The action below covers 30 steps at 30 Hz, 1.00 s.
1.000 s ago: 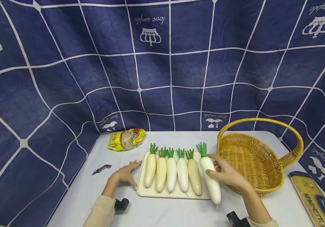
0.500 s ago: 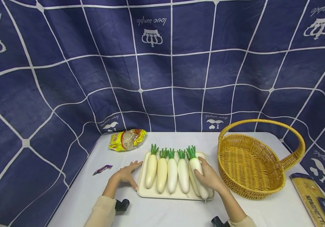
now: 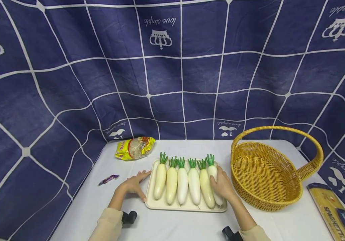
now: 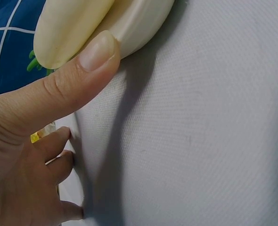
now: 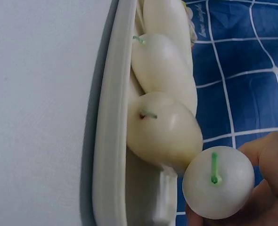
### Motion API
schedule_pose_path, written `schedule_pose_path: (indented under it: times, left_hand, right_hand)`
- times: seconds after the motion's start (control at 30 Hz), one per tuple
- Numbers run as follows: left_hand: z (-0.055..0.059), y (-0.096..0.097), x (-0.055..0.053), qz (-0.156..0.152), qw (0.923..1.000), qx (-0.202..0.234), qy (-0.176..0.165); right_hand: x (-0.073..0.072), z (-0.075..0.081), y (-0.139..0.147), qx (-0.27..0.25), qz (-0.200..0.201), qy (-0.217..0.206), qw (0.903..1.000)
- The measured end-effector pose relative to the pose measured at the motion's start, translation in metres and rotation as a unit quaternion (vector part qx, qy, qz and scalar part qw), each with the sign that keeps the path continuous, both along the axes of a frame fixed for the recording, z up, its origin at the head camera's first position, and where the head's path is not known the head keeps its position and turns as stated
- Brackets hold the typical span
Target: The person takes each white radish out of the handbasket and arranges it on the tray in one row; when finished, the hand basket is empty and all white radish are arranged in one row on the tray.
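Several white radishes with green tops lie side by side on a cream tray (image 3: 187,208). My right hand (image 3: 224,183) grips the rightmost white radish (image 3: 212,170) at the tray's right end; in the right wrist view that radish's tail end (image 5: 219,186) faces the camera, beside another radish (image 5: 165,129). On the left, my left hand (image 3: 134,185) spreads its fingers at the tray's left edge. Its thumb (image 4: 82,70) touches the tray's rim near the leftmost radish (image 3: 160,180), and the other fingers extend along the side.
A wicker basket (image 3: 265,177) with a tall handle stands right of the tray. A spaghetti pack (image 3: 332,207) lies at the right edge. Behind the tray on the left is a yellow food bag (image 3: 134,148), with a small purple wrapped candy (image 3: 108,180) nearer the left edge.
My right hand has brought the radish leftward from the tray's right edge, over its neighbour, then back slightly right and down into the end place. My left hand stays put.
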<state>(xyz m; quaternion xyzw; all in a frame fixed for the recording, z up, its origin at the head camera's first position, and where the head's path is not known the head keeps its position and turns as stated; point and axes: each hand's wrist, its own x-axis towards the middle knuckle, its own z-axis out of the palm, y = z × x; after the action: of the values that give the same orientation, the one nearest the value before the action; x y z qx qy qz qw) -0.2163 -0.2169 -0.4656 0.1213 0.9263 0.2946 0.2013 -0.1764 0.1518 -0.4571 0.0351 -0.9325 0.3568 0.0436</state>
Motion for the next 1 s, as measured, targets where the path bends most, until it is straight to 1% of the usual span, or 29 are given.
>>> schedule_pose_path:
  times: [0.17,0.3,0.43,0.53,0.67,0.77,1.0]
  left_hand:
    - [-0.002,-0.001,-0.002,-0.001,1.0000,-0.001,-0.002]
    - [-0.003,-0.001,-0.003,0.001,1.0000,-0.003,-0.003]
    - [-0.002,-0.002,-0.001,-0.002,1.0000,0.003,0.000]
    - [-0.001,-0.002,0.000,-0.006,1.0000,0.004,0.002]
    - [-0.001,0.000,-0.001,-0.004,1.0000,0.002,-0.001]
    - [-0.001,0.000,-0.001,-0.001,1.0000,0.003,-0.003]
    - [-0.003,0.000,-0.001,0.006,1.0000,-0.007,0.001]
  right_hand:
    - [-0.002,-0.002,0.005,-0.025,-0.003,-0.029,0.9992]
    - [0.000,-0.004,0.009,-0.031,-0.001,-0.041,0.9987]
    - [0.003,-0.004,0.011,-0.025,-0.002,-0.046,0.9987]
    - [0.004,-0.003,0.011,-0.007,-0.007,-0.050,0.9987]
    - [0.005,-0.001,0.011,0.019,-0.005,-0.052,0.9985]
    - [0.006,-0.001,0.012,0.024,-0.001,-0.046,0.9986]
    - [0.006,-0.003,0.017,0.009,0.012,-0.036,0.9993]
